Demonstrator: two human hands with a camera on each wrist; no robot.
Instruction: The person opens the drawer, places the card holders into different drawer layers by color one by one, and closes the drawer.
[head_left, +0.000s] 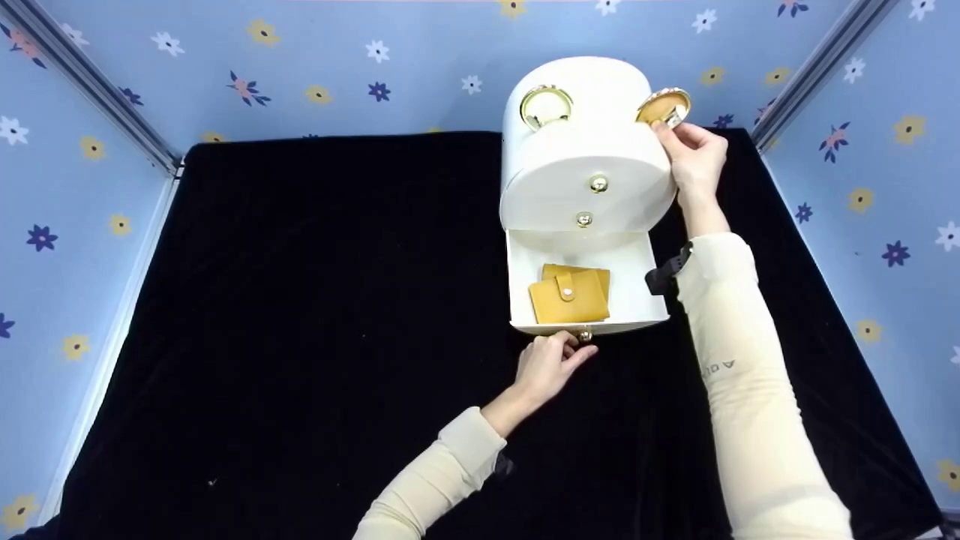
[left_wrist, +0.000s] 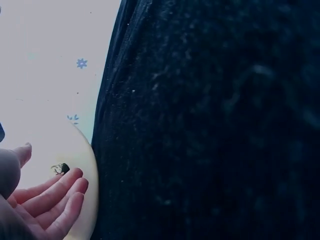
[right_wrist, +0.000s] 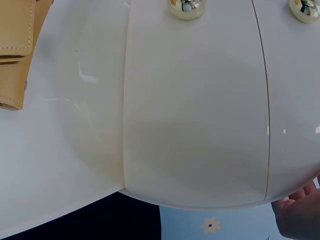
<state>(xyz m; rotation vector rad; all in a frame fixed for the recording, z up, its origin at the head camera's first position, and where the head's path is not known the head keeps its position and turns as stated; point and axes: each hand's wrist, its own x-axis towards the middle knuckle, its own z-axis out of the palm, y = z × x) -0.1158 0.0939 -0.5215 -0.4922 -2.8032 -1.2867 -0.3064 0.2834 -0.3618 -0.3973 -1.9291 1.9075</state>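
Observation:
A white round-topped drawer box (head_left: pixel 589 142) stands on the black cloth with its bottom drawer (head_left: pixel 521 277) pulled out. Two mustard-yellow wallets (head_left: pixel 570 304) lie overlapped inside, the upper one with a snap strap. My left hand (head_left: pixel 541 366) is at the drawer's front beside its gold knob (head_left: pixel 586 336). In the left wrist view its fingers (left_wrist: pixel 55 197) stretch out near the knob, not curled round it. At the box's right side my right hand (head_left: pixel 697 154) pinches the lower edge of a gold ring (head_left: pixel 664 91). In the right wrist view, its curled fingers are partly hidden.
Another gold ring (head_left: pixel 527 101) sits at the box's left side. The two closed drawers have gold knobs (head_left: pixel 598 184). Black cloth (head_left: pixel 322 315) extends left of the box. Blue flowered panels (head_left: pixel 420 60) rise behind and at both sides.

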